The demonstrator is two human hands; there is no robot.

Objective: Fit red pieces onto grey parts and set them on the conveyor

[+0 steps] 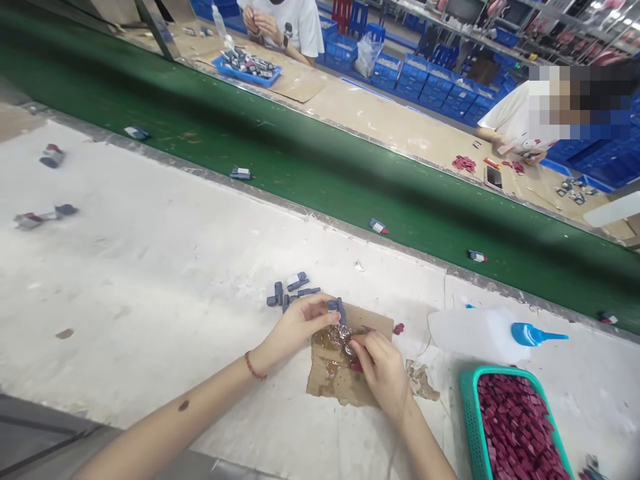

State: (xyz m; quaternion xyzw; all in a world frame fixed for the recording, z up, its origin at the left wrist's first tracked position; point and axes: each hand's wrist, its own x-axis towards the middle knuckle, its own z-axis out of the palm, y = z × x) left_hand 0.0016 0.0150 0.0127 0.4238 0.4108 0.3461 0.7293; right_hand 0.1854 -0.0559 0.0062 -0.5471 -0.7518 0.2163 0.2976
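One scuffed white table [150, 267] on my feed, green belt [305, 160] and blue crates [415, 72] beyond. The left hand [303, 325] has a chunky blue-grey part [341, 308] pinched above some cardboard [320, 385], long axis roughly up-down in view, lower end toward a shiny wet patch [330, 340]. Right hand [383, 367] is close by; can't tell if it's gripping anything.

I am counting remotely: five blue-grey pieces [241, 174] on the green belt [310, 173], one in the left hand [306, 321] — plus one teal basket [469, 417], one blue-nozzled bottle [470, 331], two co-workers [301, 27].
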